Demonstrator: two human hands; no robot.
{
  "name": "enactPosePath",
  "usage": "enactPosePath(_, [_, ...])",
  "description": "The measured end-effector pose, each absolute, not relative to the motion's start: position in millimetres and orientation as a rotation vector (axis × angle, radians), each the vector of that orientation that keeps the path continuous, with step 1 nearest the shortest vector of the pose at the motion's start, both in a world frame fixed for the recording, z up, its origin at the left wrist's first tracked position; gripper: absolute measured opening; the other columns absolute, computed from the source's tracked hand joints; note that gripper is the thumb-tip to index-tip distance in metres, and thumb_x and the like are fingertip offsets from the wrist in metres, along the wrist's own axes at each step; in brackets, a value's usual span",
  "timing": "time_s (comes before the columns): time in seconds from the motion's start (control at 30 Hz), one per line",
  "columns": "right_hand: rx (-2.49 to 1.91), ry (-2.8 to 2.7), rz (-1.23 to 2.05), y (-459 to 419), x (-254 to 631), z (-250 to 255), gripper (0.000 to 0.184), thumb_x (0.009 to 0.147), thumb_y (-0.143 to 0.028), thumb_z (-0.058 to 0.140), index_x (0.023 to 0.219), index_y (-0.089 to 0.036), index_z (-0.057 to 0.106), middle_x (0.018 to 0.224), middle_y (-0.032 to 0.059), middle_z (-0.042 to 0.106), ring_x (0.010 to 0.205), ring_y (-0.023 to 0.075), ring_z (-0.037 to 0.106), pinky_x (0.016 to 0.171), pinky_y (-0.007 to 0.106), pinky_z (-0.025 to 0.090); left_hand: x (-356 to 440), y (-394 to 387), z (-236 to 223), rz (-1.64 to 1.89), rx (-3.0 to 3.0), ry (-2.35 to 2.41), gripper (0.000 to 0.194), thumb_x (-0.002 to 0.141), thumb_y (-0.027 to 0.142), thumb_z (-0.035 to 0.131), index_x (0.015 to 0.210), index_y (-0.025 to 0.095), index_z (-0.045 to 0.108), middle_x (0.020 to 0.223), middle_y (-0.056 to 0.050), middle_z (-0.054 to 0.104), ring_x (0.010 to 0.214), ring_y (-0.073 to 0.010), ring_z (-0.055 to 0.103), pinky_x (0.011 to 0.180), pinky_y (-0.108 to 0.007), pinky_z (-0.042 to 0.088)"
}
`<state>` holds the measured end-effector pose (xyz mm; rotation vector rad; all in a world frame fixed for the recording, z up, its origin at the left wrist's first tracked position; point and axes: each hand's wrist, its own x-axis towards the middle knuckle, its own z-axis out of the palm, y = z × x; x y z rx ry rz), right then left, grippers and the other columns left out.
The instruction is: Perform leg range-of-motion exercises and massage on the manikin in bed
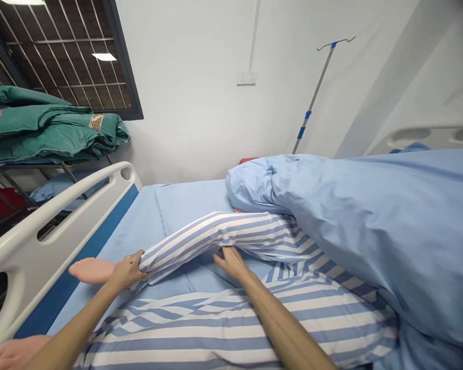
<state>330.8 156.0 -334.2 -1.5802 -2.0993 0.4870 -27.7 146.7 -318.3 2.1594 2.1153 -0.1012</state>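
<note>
The far leg of a manikin, in blue-and-white striped trousers, is bent slightly at the knee and raised off the mattress there. My left hand is closed round its ankle at the trouser cuff, beside the smooth bare foot. Under the knee lies my right hand, thumb side apart and the other fingers partly hidden behind the leg, holding it from below. The near leg rests along the bed in front of me, its foot partly behind my left forearm.
A light-blue quilt is folded back over the upper body. At the left stands the bed's footboard; beyond it, green bedding lies piled on a frame. An IV pole rises by the wall behind the blue-sheeted mattress.
</note>
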Motion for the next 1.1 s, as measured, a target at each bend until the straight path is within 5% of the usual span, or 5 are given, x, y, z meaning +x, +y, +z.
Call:
enactPosePath(0.23, [-1.603, -1.958, 0.016, 160.7, 343.7, -310.1, 0.034, 0.081, -0.027, 0.044, 0.109, -0.01, 0.053, 0.104, 0.0169, 0.059, 0.099, 0.0276, 0.053, 0.088, 0.037, 0.038, 27.7, 144.9, -299.5, 0.039, 2.084, 2.144, 0.054, 0.061, 0.037, 0.057, 0.113, 0.025, 0.051, 0.097, -0.006, 0.066, 0.086, -0.0243, 0.061, 0.063, -0.027, 0.039])
enactPosePath(0.57, [-1.541, -1.609, -0.211, 165.9, 367.9, -297.0, 0.053, 0.075, -0.018, 0.044, 0.127, -0.007, 0.038, 0.125, 0.0196, 0.046, 0.118, 0.0309, 0.037, 0.093, 0.045, 0.034, 125.1, 136.0, -298.8, 0.423, 1.987, 2.084, 0.045, 0.062, 0.036, 0.06, 0.106, 0.025, 0.056, 0.091, -0.004, 0.067, 0.086, -0.0244, 0.061, 0.063, -0.027, 0.04])
enactPosePath(0.8, [-1.568, -1.621, -0.245, 165.2, 361.4, -302.2, 0.049, 0.074, -0.016, 0.046, 0.122, -0.007, 0.044, 0.12, 0.0188, 0.051, 0.115, 0.0291, 0.042, 0.091, 0.041, 0.036, 105.1, 135.9, -303.9, 0.358, 2.01, 2.08, 0.046, 0.062, 0.035, 0.06, 0.107, 0.026, 0.056, 0.094, -0.003, 0.067, 0.088, -0.0247, 0.06, 0.063, -0.027, 0.041])
enactPosePath(1.1, [-1.621, -1.781, -0.078, 158.6, 353.2, -305.5, 0.044, 0.078, -0.017, 0.043, 0.12, -0.01, 0.048, 0.112, 0.014, 0.059, 0.104, 0.0246, 0.052, 0.088, 0.035, 0.038, 19.0, 143.3, -239.5, -0.007, 2.134, 2.22, 0.055, 0.059, 0.036, 0.057, 0.113, 0.031, 0.052, 0.099, -0.003, 0.066, 0.088, -0.0256, 0.06, 0.06, -0.027, 0.039])
